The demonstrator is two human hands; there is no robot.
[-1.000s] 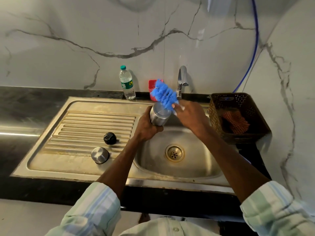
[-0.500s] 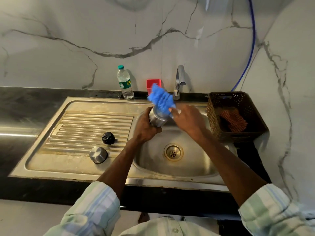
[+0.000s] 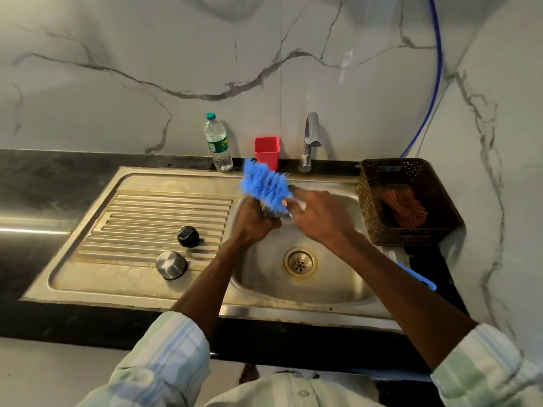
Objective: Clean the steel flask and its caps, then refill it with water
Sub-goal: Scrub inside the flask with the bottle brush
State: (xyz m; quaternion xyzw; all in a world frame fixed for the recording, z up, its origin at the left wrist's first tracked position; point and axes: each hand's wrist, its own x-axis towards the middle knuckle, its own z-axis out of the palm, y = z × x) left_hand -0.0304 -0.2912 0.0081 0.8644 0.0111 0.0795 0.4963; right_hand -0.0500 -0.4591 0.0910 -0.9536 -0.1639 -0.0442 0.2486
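Note:
My left hand (image 3: pixel 254 220) grips the steel flask (image 3: pixel 271 212) over the sink basin (image 3: pixel 332 277); most of the flask is hidden by my fingers and the brush. My right hand (image 3: pixel 317 214) holds the handle of a blue bottle brush (image 3: pixel 266 185), whose bristles lie across the flask's top. The brush's blue handle end (image 3: pixel 417 277) sticks out below my right forearm. A black inner cap (image 3: pixel 188 236) and a steel outer cap (image 3: pixel 171 264) sit on the ribbed drainboard (image 3: pixel 132 224).
A tap (image 3: pixel 310 141) stands behind the basin with no water seen running. A plastic water bottle (image 3: pixel 218 142) and a red cup (image 3: pixel 266 151) stand at the wall. A brown basket (image 3: pixel 408 201) with a checked cloth sits to the right.
Both hands with the flask and brush have shifted slightly lower and toward me, and the brush head has moved across the flask's top. The caps have not moved.

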